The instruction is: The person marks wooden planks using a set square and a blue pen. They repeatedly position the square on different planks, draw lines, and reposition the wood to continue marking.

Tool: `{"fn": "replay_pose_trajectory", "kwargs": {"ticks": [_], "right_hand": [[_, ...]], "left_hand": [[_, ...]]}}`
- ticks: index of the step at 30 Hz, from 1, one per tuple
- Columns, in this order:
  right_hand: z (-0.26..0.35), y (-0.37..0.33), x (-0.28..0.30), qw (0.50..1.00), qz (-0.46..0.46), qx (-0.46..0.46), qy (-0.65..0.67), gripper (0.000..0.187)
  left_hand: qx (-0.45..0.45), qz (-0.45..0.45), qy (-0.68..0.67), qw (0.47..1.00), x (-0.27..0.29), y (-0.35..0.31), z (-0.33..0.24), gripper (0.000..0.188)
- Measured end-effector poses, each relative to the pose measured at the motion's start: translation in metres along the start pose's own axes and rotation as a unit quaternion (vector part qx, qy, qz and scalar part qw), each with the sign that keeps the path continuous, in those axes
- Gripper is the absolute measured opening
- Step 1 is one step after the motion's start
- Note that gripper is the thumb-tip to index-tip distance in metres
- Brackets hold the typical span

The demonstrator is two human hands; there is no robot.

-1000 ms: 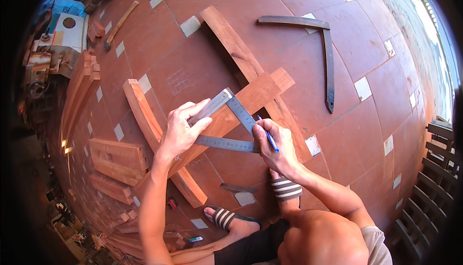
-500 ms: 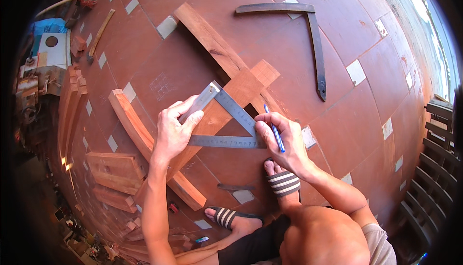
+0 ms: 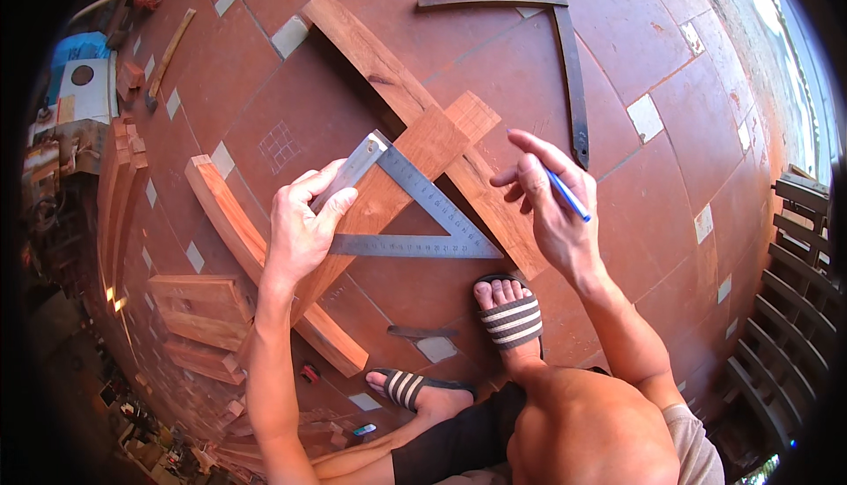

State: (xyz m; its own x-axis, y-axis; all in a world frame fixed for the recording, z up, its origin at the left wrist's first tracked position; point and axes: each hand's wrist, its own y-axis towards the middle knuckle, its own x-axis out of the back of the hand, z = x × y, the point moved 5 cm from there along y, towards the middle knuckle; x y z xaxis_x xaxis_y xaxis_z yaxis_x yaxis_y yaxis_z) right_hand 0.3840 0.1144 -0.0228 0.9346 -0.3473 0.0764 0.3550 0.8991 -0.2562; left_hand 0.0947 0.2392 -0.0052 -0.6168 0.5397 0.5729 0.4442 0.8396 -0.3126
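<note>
My left hand (image 3: 304, 220) grips the thick stock of a metal triangular try square (image 3: 432, 198), its thumb bent over the stock. That stock lies along the edge of a reddish wooden beam (image 3: 432, 145), and one ruled blade slants across and beyond the beam. The beam has a narrower, stepped far end and rests across a second timber (image 3: 366, 62) and a curved timber (image 3: 331, 337). To the right, my right hand (image 3: 558, 220) is raised, apart from the wood and the square. Between its fingers is a blue pen (image 3: 567, 194); its index finger points left.
A large dark L-shaped square (image 3: 572, 79) lies on the tiled floor at far right. Cut wood blocks (image 3: 198, 309) and a hammer (image 3: 168, 66) lie on the left. My sandalled foot (image 3: 512, 317) is close to the second timber's near end. A slatted wooden piece (image 3: 785, 300) stands right.
My right hand has lifted off the try square's far corner and moved up and right with the pen. My left hand keeps hold of the try square. The whole view has shifted slightly.
</note>
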Motion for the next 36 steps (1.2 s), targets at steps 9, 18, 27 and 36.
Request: {"fn": "replay_pose_trajectory", "kwargs": {"ticks": [9,18,27,36], "right_hand": [[0.045,0.044,-0.049,0.979,0.085,0.129,-0.13,0.023],[0.059,0.042,-0.063,0.959,0.153,0.154,-0.181,0.019],[0.061,0.002,-0.032,0.931,0.191,0.14,-0.277,0.017],[0.052,0.019,0.018,0.973,0.083,0.028,-0.212,0.024]], "left_hand": [[0.02,-0.015,0.018,1.0,-0.002,0.0,-0.002,0.045],[-0.005,-0.025,0.017,1.0,-0.003,-0.001,-0.006,0.043],[0.022,-0.009,0.017,1.0,-0.003,0.0,-0.003,0.043],[-0.025,-0.027,0.006,0.999,-0.01,0.016,-0.014,0.041]]}}
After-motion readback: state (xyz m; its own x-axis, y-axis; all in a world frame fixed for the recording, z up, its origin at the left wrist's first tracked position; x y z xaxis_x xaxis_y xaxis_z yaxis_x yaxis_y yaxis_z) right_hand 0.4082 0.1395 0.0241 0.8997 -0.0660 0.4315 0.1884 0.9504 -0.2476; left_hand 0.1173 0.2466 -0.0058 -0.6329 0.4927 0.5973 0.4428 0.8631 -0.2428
